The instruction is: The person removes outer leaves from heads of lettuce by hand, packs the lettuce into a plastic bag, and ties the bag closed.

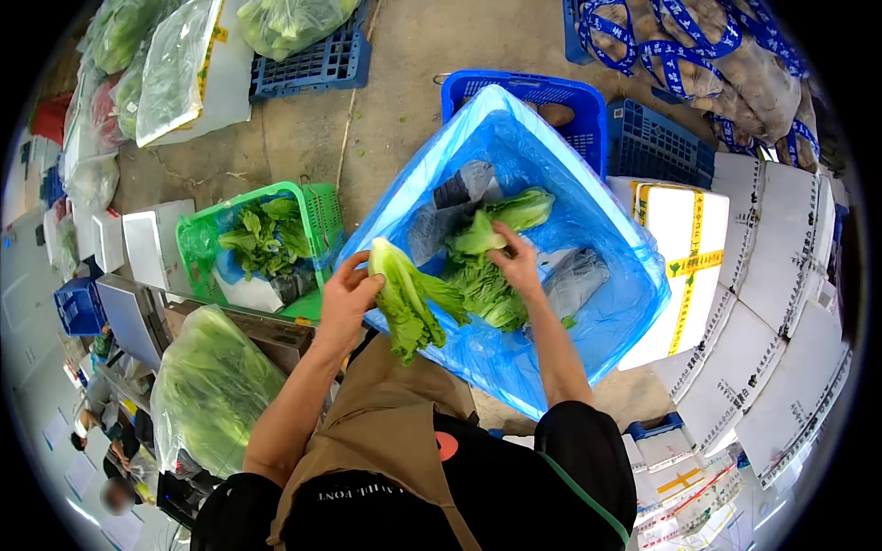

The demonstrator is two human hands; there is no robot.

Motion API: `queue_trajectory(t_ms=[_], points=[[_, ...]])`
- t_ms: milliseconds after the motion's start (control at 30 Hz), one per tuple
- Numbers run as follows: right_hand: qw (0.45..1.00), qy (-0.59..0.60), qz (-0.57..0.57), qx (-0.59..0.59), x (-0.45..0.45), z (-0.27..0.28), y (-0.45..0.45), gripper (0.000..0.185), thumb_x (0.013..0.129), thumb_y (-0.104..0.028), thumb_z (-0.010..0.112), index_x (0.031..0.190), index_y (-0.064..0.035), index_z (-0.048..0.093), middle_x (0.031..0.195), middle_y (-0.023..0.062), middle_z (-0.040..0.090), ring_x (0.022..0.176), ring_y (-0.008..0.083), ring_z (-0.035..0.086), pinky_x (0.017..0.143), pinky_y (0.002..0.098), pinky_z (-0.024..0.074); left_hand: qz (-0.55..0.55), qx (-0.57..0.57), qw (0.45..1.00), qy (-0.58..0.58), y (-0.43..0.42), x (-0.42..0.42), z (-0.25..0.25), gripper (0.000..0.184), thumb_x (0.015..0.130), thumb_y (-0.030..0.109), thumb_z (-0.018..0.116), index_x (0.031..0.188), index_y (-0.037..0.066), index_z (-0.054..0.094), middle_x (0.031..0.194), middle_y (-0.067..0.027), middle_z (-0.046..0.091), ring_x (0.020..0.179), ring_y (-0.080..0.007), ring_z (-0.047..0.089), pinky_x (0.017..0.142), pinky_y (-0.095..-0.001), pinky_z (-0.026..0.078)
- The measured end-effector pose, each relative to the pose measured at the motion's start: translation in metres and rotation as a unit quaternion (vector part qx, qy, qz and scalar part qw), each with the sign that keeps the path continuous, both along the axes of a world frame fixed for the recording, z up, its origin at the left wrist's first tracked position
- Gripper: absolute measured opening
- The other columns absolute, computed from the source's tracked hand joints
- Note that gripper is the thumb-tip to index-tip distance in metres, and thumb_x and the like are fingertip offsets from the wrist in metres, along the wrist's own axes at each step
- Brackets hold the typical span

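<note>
In the head view my left hand (347, 298) is closed around the pale base of a head of lettuce (401, 298), its green leaves hanging down to the right. My right hand (516, 262) reaches into a large bin lined with a blue plastic bag (606, 317) and grips a light green lettuce leaf (477, 236). Under and around that hand lie more lettuce heads (487, 292), one with its leaves pointing to the upper right. Crumpled dark grey plastic (574, 280) also lies in the bin.
A green basket (322, 225) with leafy greens stands at left, above a clear bag of lettuce (216, 386). Behind the bin is a blue crate (524, 84). White foam boxes (675, 266) stand close on the right. Two people (118, 459) appear at far lower left.
</note>
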State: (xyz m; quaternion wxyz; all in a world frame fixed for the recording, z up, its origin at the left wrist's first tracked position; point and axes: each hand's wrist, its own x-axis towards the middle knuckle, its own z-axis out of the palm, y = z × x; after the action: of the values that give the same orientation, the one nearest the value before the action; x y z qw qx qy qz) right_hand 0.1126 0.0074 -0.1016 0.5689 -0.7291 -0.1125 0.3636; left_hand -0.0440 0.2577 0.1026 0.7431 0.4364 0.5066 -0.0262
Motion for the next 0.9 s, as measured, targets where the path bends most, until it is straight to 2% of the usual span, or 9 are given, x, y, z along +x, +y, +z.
queue_trajectory(t_ms=[100, 233, 333, 367, 467, 600, 733, 767, 900], points=[[0.988, 0.118, -0.082, 0.061, 0.040, 0.050, -0.023, 0.052, 0.075, 0.006, 0.064, 0.126, -0.0017, 0.056, 0.122, 0.0101, 0.059, 0.110, 0.0186, 0.056, 0.090, 0.0321, 0.0473, -0.039, 0.001, 0.999, 0.004, -0.020, 0.005, -0.032, 0.048, 0.084, 0.010, 0.062, 0.128, -0.002, 0.045, 0.104, -0.0126, 0.063, 0.091, -0.0177, 0.062, 0.076, -0.0301, 0.051], [0.975, 0.084, -0.133, 0.160, 0.071, 0.114, -0.054, 0.055, 0.073, 0.002, 0.066, 0.126, 0.0001, 0.053, 0.125, 0.0143, 0.056, 0.112, 0.0260, 0.056, 0.098, 0.0379, 0.0433, -0.155, 0.032, 0.987, -0.005, -0.041, 0.016, -0.065, 0.054, 0.084, 0.016, 0.065, 0.130, -0.002, 0.044, 0.117, -0.0153, 0.057, 0.102, -0.0226, 0.058, 0.084, -0.0335, 0.048], [0.945, 0.104, -0.147, 0.272, 0.074, 0.150, -0.059, 0.054, 0.073, -0.003, 0.069, 0.125, -0.0038, 0.053, 0.125, 0.0144, 0.056, 0.113, 0.0267, 0.056, 0.098, 0.0390, 0.0440, -0.287, 0.212, 0.934, 0.012, -0.047, 0.024, -0.059, 0.060, 0.083, 0.024, 0.066, 0.132, 0.000, 0.042, 0.129, -0.0166, 0.049, 0.115, -0.0275, 0.051, 0.093, -0.0377, 0.043], [0.942, 0.105, -0.140, 0.288, 0.071, 0.152, -0.058, 0.055, 0.072, -0.005, 0.071, 0.124, -0.0076, 0.053, 0.126, 0.0140, 0.056, 0.113, 0.0276, 0.056, 0.097, 0.0409, 0.0443, -0.274, 0.134, 0.952, 0.006, -0.044, 0.026, -0.055, 0.068, 0.084, 0.038, 0.065, 0.136, 0.001, 0.040, 0.137, -0.0155, 0.043, 0.123, -0.0293, 0.044, 0.099, -0.0406, 0.038], [0.907, 0.150, -0.123, 0.375, 0.054, 0.158, -0.028, 0.058, 0.071, -0.006, 0.072, 0.125, -0.0089, 0.051, 0.126, 0.0138, 0.056, 0.111, 0.0281, 0.056, 0.097, 0.0414, 0.0447, -0.059, -0.151, 0.986, -0.030, -0.038, 0.034, -0.018, 0.071, 0.086, 0.048, 0.059, 0.138, 0.005, 0.039, 0.140, -0.0130, 0.041, 0.126, -0.0291, 0.043, 0.100, -0.0419, 0.038], [0.887, 0.188, -0.048, 0.419, 0.023, 0.169, 0.050, 0.056, 0.072, -0.010, 0.072, 0.124, -0.0093, 0.051, 0.136, 0.0167, 0.047, 0.118, 0.0302, 0.051, 0.098, 0.0428, 0.0437, 0.063, -0.367, 0.888, -0.270, -0.013, 0.013, 0.005, 0.057, 0.093, 0.044, 0.049, 0.138, 0.010, 0.040, 0.137, -0.0078, 0.047, 0.122, -0.0247, 0.048, 0.099, -0.0437, 0.042], [0.891, 0.145, 0.110, 0.415, 0.009, 0.204, 0.126, 0.052, 0.076, -0.028, 0.075, 0.121, -0.0079, 0.057, 0.139, 0.0185, 0.042, 0.125, 0.0309, 0.046, 0.099, 0.0444, 0.0415, 0.167, -0.270, 0.892, -0.322, 0.034, -0.047, 0.016, 0.041, 0.096, 0.031, 0.047, 0.131, 0.010, 0.048, 0.126, -0.0054, 0.057, 0.111, -0.0219, 0.057, 0.091, -0.0398, 0.048], [0.882, 0.129, 0.152, 0.428, 0.005, 0.215, 0.145, 0.045, 0.076, -0.017, 0.076, 0.116, -0.0020, 0.060, 0.134, 0.0168, 0.049, 0.119, 0.0232, 0.050, 0.095, 0.0350, 0.0427, 0.213, -0.218, 0.905, -0.298, 0.041, -0.058, 0.025, 0.034, 0.096, 0.026, 0.047, 0.125, 0.010, 0.052, 0.117, -0.0041, 0.061, 0.100, -0.0188, 0.062, 0.084, -0.0344, 0.052], [0.919, -0.012, 0.248, 0.307, -0.032, 0.245, 0.208, 0.032, 0.081, -0.004, 0.069, 0.110, 0.0038, 0.061, 0.128, 0.0141, 0.053, 0.102, 0.0160, 0.056, 0.083, 0.0274, 0.0484, 0.297, -0.156, 0.884, -0.325, 0.079, -0.137, 0.027, 0.023, 0.095, 0.018, 0.049, 0.116, 0.008, 0.055, 0.106, -0.0032, 0.063, 0.089, -0.0133, 0.063, 0.072, -0.0268, 0.053]])
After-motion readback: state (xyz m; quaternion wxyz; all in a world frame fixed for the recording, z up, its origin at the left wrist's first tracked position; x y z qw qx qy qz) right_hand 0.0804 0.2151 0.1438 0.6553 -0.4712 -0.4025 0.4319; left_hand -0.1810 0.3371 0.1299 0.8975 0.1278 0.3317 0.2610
